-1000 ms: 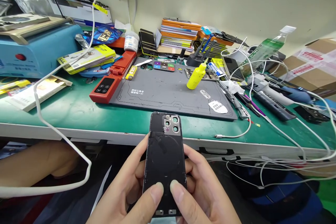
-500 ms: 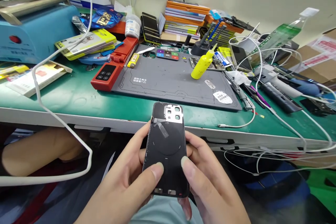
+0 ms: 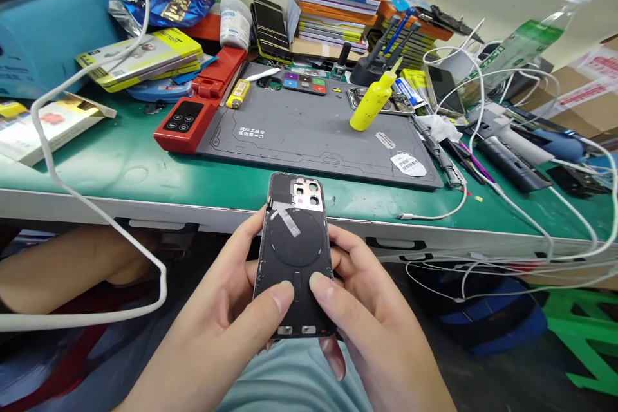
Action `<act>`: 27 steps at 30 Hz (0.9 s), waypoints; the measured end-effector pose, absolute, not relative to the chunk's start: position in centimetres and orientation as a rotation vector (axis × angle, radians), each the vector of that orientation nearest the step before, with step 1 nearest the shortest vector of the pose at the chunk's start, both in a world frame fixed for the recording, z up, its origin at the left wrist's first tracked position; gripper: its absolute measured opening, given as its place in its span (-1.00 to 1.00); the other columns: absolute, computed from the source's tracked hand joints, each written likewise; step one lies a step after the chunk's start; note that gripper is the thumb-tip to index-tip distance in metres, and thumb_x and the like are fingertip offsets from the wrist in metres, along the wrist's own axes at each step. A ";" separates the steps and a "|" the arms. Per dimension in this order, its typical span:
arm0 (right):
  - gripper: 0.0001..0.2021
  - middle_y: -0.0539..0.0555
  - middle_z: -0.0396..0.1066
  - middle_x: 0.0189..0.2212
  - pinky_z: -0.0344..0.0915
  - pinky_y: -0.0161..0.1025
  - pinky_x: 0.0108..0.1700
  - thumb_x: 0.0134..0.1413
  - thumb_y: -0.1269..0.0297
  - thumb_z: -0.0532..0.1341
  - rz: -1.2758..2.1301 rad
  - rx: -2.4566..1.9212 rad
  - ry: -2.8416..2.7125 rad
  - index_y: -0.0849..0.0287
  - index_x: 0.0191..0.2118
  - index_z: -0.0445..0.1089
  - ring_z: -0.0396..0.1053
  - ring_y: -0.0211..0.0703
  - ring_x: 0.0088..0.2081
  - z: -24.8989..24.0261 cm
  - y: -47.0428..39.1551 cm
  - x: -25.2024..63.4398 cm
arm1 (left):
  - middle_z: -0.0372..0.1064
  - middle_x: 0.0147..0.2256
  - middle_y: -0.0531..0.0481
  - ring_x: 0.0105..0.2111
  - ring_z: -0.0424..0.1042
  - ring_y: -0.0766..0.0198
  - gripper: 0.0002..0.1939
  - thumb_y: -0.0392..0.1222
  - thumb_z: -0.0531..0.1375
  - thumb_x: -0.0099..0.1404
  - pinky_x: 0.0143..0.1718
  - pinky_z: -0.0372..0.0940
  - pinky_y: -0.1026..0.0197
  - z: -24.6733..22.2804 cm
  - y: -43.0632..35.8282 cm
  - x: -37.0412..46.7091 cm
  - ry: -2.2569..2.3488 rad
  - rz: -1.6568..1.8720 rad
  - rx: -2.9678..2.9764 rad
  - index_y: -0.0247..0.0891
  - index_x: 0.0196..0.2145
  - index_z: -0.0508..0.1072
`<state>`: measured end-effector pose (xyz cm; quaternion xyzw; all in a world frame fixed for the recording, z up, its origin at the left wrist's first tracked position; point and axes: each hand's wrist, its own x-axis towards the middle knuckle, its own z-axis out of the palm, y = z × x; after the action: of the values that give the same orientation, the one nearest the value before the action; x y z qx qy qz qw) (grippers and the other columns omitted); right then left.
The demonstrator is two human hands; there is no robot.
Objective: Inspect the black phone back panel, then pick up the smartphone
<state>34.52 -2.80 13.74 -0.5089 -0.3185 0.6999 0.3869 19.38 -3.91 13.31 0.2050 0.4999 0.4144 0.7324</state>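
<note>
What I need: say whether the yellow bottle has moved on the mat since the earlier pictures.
No. Judged against the gray mat, the yellow bottle keeps its place, left of and behind the white sticker.

Work under bright, diffuse light across the green bench [image 3: 232, 188]; its source lies beyond the frame. Note pale reflections on the bench surface left of centre and a sharp sheen on the metal camera plate [image 3: 306, 196] of the phone housing [image 3: 297, 248]. Your left hand [image 3: 241, 318] and right hand [image 3: 362, 309] are evenly lit, with soft shadows between the fingers. Below the bench edge, light drops into deep shadow; the blue bag [image 3: 512, 328] appears soft, perhaps from motion blur. Observe wide-angle stretch in the bottle [image 3: 524, 45] and carton [image 3: 591, 87] near the right margin.
</note>
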 end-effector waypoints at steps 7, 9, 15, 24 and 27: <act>-0.63 -0.01 0.39 -0.20 0.13 -0.53 -0.66 0.21 0.21 0.28 1.770 -1.308 -0.812 -0.09 0.12 0.31 0.21 -0.47 -0.60 13.7 -2.8 34.6 | 0.56 -0.14 0.02 -0.29 0.55 0.21 -0.27 -0.14 0.26 0.31 -0.31 0.42 0.31 13.1 -3.9 19.4 1.084 0.908 0.459 0.23 0.32 0.05; -0.63 -0.01 0.39 -0.20 0.14 -0.53 -0.66 0.21 0.20 0.29 1.772 -1.304 -0.804 -0.08 0.11 0.32 0.20 -0.47 -0.61 13.8 -2.8 34.5 | 0.57 -0.14 0.03 -0.29 0.56 0.23 -0.28 -0.15 0.25 0.32 -0.31 0.42 0.33 13.1 -3.8 19.5 1.073 0.914 0.458 0.21 0.33 0.05; -0.62 0.01 0.39 -0.20 0.13 -0.52 -0.67 0.19 0.21 0.30 1.780 -1.304 -0.775 -0.08 0.11 0.33 0.21 -0.47 -0.62 13.8 -2.7 34.6 | 0.59 -0.21 0.04 -0.41 0.52 0.33 -0.27 -0.18 0.27 0.30 -0.40 0.37 0.41 13.2 -3.7 19.7 1.070 0.951 0.448 0.12 0.33 0.09; -0.61 0.01 0.39 -0.18 0.14 -0.52 -0.65 0.18 0.18 0.30 1.775 -1.346 -0.791 -0.09 0.11 0.31 0.22 -0.45 -0.58 14.0 -2.6 34.7 | 0.57 -0.22 0.10 -0.42 0.47 0.38 -0.31 -0.19 0.26 0.32 -0.26 0.41 0.38 12.8 -3.7 19.7 1.066 0.953 0.449 0.22 0.31 0.12; -0.62 0.01 0.41 -0.20 0.12 -0.52 -0.65 0.19 0.18 0.29 1.765 -1.363 -0.805 -0.09 0.11 0.30 0.20 -0.44 -0.58 14.2 -2.6 34.8 | 0.56 -0.29 0.13 -0.57 0.34 0.50 -0.29 -0.22 0.26 0.32 -0.18 0.42 0.34 12.8 -3.6 19.9 1.070 0.971 0.450 0.20 0.31 0.12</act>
<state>34.75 -2.58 14.16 -0.5327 -0.3145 0.6899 0.3761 19.86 -3.64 12.82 0.2043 0.4853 0.4405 0.7272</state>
